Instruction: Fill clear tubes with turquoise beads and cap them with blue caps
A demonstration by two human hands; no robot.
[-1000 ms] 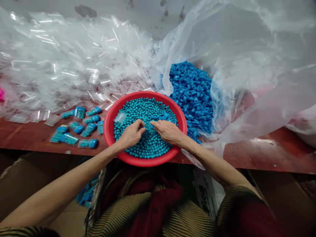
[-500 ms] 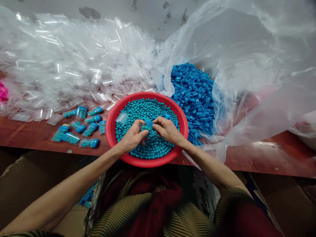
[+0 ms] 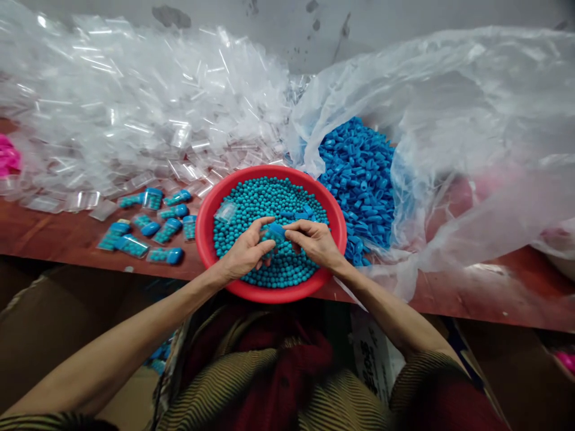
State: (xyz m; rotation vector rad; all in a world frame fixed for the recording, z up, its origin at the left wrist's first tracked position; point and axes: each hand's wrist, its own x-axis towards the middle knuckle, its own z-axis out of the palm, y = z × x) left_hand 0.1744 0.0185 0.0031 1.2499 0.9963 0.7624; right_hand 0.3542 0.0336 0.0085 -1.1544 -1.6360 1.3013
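Over a red basin [image 3: 204, 239] full of teal beads [image 3: 281, 276], my left hand [image 3: 245, 254] is closed around a small clear plastic container, mostly hidden by the fingers. A blue cap [image 3: 277, 230] sits at the container's right end. My right hand [image 3: 318, 244] pinches this cap between thumb and fingers; whether it is fully seated I cannot tell. A few loose blue caps [image 3: 306, 211] lie on the beads behind my right hand. One clear container [image 3: 225, 211] rests on the beads at the basin's left side.
Several capped containers with beads [image 3: 167, 231] lie left of the basin on the reddish table [image 3: 49, 236]. Behind them rises a large heap of clear containers [image 3: 117, 102]. Right of the basin, blue caps [image 3: 357, 179] spill from a big translucent plastic bag [image 3: 449, 131].
A second ago my hands were apart at the beads, the right one flat. Now they meet over the basin, with the container in the left and its blue cap pinched in the right.
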